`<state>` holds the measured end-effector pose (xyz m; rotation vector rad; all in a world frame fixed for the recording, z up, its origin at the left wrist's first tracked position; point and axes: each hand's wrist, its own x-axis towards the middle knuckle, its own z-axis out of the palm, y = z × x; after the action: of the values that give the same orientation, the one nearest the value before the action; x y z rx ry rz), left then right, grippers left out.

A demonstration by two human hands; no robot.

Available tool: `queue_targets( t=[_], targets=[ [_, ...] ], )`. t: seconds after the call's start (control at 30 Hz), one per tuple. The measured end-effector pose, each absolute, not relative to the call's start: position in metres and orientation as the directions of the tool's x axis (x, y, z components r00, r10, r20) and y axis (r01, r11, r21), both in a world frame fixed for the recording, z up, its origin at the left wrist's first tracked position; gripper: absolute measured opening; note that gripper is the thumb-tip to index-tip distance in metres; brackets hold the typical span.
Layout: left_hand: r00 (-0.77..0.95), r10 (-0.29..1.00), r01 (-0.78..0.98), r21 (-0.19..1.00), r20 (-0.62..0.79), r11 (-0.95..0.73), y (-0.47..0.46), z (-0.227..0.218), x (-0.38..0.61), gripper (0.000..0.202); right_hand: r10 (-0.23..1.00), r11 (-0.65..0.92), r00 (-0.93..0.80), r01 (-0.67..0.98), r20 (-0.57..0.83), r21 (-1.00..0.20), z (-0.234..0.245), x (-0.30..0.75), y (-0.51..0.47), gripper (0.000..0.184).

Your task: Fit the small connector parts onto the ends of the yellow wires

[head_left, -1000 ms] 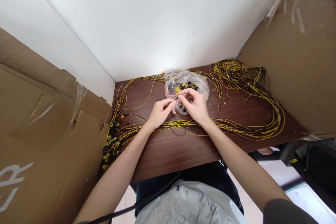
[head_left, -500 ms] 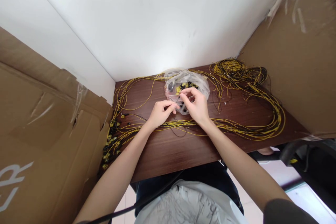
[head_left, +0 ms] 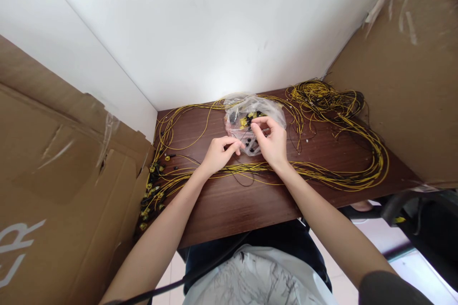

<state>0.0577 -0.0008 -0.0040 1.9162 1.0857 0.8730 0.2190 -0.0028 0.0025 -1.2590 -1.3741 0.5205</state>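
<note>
Left hand pinched on a wire, right hand over the bag

My left hand (head_left: 219,153) had thumb and forefinger clamped on a thin dark wire (head_left: 246,133), just in front of the bag (head_left: 280,113), near the middle of the worktop (head_left: 243,214). A short stretch of that wire slanted up from my left fingertips toward my right hand (head_left: 274,143). There the thumb and forefinger were drawn close over the bag; I could not tell whether they met or had anything small between them.

The bag, clear and crumpled, lay toward the far edge of the worktop. Yellow and black plugs (head_left: 246,119) showed in it beside my right fingertips, and a few black bits (head_left: 249,141) showed lower down, between my hands.

Under my wrists a bundle (head_left: 232,168) of yellow and black strands crossed the worktop from the left edge toward the right, where it bent round to the far right corner. A tangle (head_left: 318,95) of the same strands sat in that corner. More strands (head_left: 182,110) ran along the far edge and curved down the left one. A heap (head_left: 153,195) of plugs lay at the left edge, toward the near corner, close against a cardboard box (head_left: 64,176)
</note>
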Motion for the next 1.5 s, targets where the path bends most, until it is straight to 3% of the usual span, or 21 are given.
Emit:
queue_targets(
  t=[0.67, 0.8, 0.93, 1.07, 1.5],
  targets=[
    [0.397, 0.901, 0.376, 0.865, 0.173, -0.332, -0.001, -0.004, 0.058, 0.032, 0.878, 0.341, 0.212, 0.353, 0.43, -0.871, 0.004, 0.22, -0.003, 0.014],
    [0.373, 0.912, 0.333, 0.893, 0.17, -0.302, -0.001, -0.006, 0.059, 0.031, 0.881, 0.378, 0.157, 0.332, 0.446, -0.864, 0.004, 0.219, -0.003, 0.016],
    [0.331, 0.922, 0.176, 0.947, 0.199, -0.268, 0.002, -0.012, 0.059, 0.034, 0.893, 0.402, 0.065, 0.334, 0.446, -0.853, 0.003, 0.216, -0.004, 0.016],
    [0.287, 0.935, 0.094, 0.965, 0.21, -0.245, 0.004, -0.014, 0.06, 0.025, 0.885, 0.44, -0.023, 0.362, 0.464, -0.822, 0.003, 0.214, -0.007, 0.014],
    [0.201, 0.951, 0.142, 0.953, 0.236, -0.266, 0.005, -0.012, 0.059, 0.02, 0.869, 0.48, -0.128, 0.454, 0.478, -0.751, 0.004, 0.214, -0.008, 0.012]
  ],
)
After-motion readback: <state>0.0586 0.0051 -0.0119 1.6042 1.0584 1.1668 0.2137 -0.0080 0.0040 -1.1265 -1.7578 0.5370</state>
